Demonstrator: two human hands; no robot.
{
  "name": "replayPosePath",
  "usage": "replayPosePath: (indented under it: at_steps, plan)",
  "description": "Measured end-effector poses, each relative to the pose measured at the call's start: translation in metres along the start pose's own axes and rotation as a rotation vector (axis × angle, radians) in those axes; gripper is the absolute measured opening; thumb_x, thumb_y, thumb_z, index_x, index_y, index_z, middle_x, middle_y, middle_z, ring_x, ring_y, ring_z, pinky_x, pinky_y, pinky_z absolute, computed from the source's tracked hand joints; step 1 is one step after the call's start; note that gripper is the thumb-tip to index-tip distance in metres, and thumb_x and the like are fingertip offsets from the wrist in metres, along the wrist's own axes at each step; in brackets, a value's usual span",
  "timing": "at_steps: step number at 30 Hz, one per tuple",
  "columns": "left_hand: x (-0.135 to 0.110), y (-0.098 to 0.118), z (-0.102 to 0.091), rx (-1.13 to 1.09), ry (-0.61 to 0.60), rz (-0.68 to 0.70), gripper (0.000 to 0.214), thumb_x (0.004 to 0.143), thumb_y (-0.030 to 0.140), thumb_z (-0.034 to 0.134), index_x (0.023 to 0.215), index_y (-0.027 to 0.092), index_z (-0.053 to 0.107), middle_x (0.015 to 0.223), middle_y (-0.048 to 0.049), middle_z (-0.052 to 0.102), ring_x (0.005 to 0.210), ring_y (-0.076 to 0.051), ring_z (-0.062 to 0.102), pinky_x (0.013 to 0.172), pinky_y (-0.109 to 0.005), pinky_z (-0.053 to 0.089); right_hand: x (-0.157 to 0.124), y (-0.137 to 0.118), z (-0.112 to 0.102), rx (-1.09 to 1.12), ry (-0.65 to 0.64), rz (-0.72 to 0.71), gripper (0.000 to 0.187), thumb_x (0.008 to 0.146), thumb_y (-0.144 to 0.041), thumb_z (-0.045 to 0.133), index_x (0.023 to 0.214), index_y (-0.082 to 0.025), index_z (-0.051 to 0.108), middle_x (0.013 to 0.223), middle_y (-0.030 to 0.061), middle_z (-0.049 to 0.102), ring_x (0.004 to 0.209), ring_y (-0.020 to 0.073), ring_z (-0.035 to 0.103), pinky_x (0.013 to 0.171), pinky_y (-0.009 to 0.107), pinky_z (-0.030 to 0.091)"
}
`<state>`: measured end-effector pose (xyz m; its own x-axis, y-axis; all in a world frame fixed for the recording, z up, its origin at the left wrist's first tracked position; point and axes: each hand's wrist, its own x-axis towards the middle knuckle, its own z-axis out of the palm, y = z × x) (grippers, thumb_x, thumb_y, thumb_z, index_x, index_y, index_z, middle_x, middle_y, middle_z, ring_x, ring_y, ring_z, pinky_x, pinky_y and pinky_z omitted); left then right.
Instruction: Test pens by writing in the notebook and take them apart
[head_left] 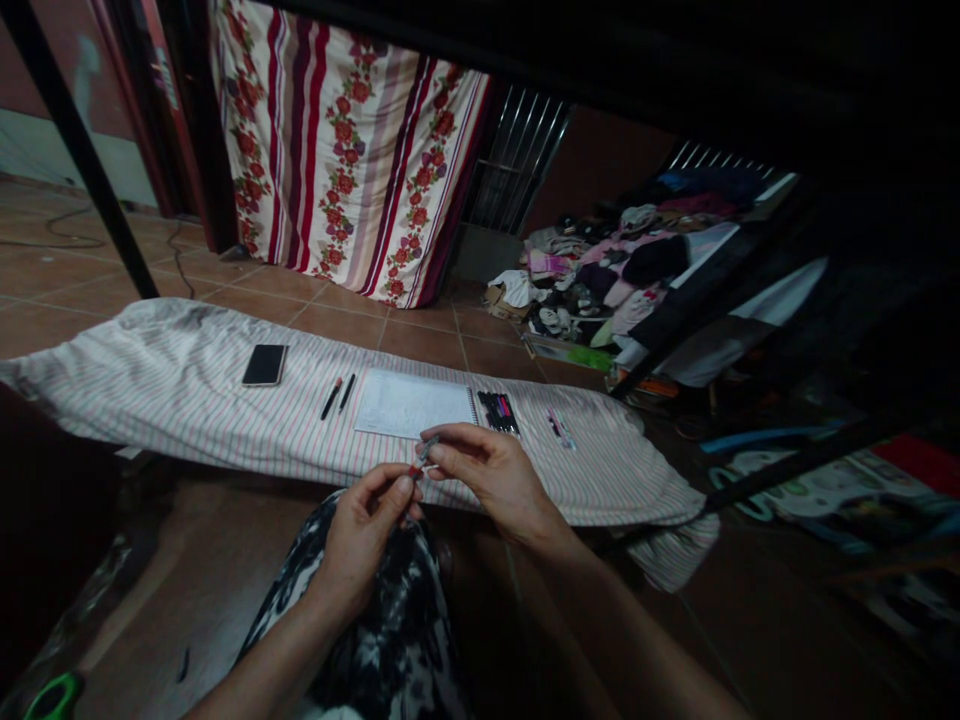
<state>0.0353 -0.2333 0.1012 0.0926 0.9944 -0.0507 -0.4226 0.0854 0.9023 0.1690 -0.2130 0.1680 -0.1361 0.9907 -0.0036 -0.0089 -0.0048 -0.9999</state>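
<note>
In the head view, the left hand point(367, 518) is near the middle of the frame, thumb and fingers pinched on a small, slim, dark piece with a red-orange end point(415, 471). The right hand point(491, 465), just above and to the right, has its thumb and fingertips closed on a small, greyish, shiny piece point(429, 448). The two pieces meet or nearly meet between the fingertips; blur and dim light hide whether they are joined, and what exactly they are.

Both look very light and probably stiff, the shiny one perhaps smooth enough to slip. The slim piece is likely best taken near its red-orange end, between thumb and forefinger; the greyish piece seems to suit a fingertip pinch on its sides. Thin parts could snap if bent, so a gentle, straight hold seems wise.

Beyond the hands, across the centre, a worktop draped in pale striped cloth point(622, 470) carries a white spiral-bound paper notebook point(412, 403). Left of it lie a dark, slim pen with a reddish end point(331, 398) and a thin black pen point(346, 393), then a black, flat, rectangular device point(265, 365). Right of it are a row of mostly black pens point(499, 411) and some small pink-and-white slim items point(560, 428).
</note>
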Motion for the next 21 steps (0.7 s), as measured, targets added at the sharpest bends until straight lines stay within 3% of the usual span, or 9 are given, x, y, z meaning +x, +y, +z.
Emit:
replayPosePath:
  at_steps: [21]
  plan:
    - [-0.0019, 0.0041, -0.0048, 0.048, 0.008, 0.039, 0.028, 0.069, 0.037, 0.068, 0.085, 0.015, 0.065, 0.066, 0.0005, 0.062, 0.06, -0.011, 0.055, 0.061, -0.022, 0.042, -0.0059, -0.0001, 0.006, -0.075, 0.013, -0.094, 0.026, 0.062, -0.034, 0.073, 0.083, -0.019, 0.069, 0.077, 0.0018, 0.066, 0.071, 0.0135, 0.061, 0.069, 0.028, 0.052]
